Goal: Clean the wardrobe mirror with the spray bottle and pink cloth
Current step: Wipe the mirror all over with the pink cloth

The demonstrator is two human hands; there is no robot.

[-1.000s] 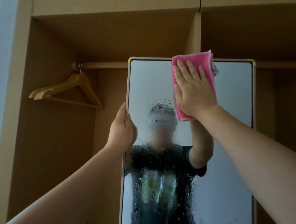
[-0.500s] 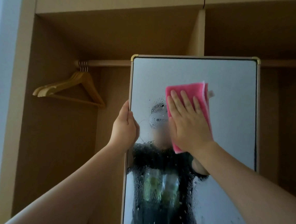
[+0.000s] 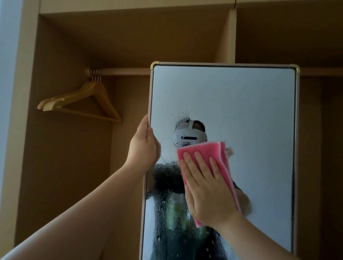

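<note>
A light-brown wooden open wardrobe (image 3: 65,164) is filling the view. Its upright divider panel (image 3: 230,37) is splitting the upper part into a left and a right compartment. A pale wooden hanging rail (image 3: 126,71) is running across the left compartment, just under the top. Several light wooden clothes hangers (image 3: 93,87) are hanging from the rail's left end by thin metal hooks, bunched together. A tall rectangular mirror (image 3: 247,104) with a pale frame and gold corner pieces is standing upright in front of the divider panel, covering the rail's right end. Droplets are clinging to its lower left glass.
</note>
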